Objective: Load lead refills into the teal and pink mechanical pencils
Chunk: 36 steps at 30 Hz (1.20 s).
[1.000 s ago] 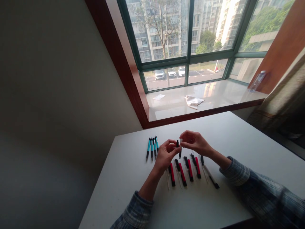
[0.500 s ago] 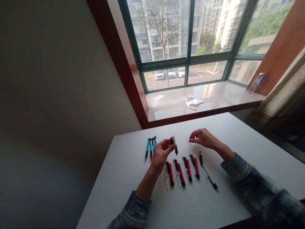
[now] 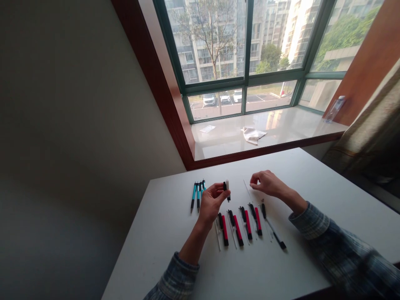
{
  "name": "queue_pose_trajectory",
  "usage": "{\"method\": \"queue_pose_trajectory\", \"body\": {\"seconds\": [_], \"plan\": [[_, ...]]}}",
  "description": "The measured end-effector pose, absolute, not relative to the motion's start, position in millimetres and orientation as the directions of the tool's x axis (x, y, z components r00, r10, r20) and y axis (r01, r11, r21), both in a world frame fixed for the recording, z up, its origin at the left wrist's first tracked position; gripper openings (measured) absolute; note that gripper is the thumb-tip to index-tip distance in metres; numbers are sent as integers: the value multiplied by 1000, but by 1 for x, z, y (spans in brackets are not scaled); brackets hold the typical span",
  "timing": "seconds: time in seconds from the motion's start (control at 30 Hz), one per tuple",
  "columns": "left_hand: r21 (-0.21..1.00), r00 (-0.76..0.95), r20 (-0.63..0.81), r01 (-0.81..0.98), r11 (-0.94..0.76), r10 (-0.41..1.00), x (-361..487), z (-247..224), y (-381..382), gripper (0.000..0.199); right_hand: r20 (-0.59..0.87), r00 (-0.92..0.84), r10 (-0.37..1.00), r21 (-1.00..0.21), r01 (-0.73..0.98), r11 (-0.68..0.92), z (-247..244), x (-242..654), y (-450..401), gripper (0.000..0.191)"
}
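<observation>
Left hand (image 3: 211, 204) pinching pen parts (image 3: 228, 191)
Above the red pieces (image 3: 238, 230); right hand (image 3: 265, 183), fingers curled together, is beside the thin refill (image 3: 247, 188) beyond them.

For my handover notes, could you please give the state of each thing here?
Left hand: closed on pen parts
Right hand: fingers curled, grip unclear
Teal pens: whole, lying together
Red barrels: lying in a row
White rod: lying flat
Cloth: crumpled
Paper: flat
Bottle: standing
Curtain: gathered aside

Loose blue-grey plaid sleeves (image 3: 315, 223); folded cuffs; bare wrists.
</observation>
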<state>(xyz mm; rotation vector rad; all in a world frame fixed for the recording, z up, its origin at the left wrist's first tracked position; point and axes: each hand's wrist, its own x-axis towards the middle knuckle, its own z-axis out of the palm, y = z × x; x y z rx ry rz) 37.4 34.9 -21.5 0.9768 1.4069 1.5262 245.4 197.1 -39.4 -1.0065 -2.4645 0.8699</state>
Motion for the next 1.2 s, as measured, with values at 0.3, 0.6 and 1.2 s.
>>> {"method": "queue_pose_trajectory", "body": {"seconds": [0.3,0.6,1.2], "plan": [[899,-337,304,410,-152,891,41,-28,31,16,59,-804,592,-927,175,331,-24,235,186,30],[639,-184,397,758,-127,899,41,-33,31,18,191,-835,516,-888,76,453,-10,232,169,22],[530,-126,411,839,-124,903,40,-35,31,22,263,-844,467,-713,157,684,-12,231,169,9]]}}
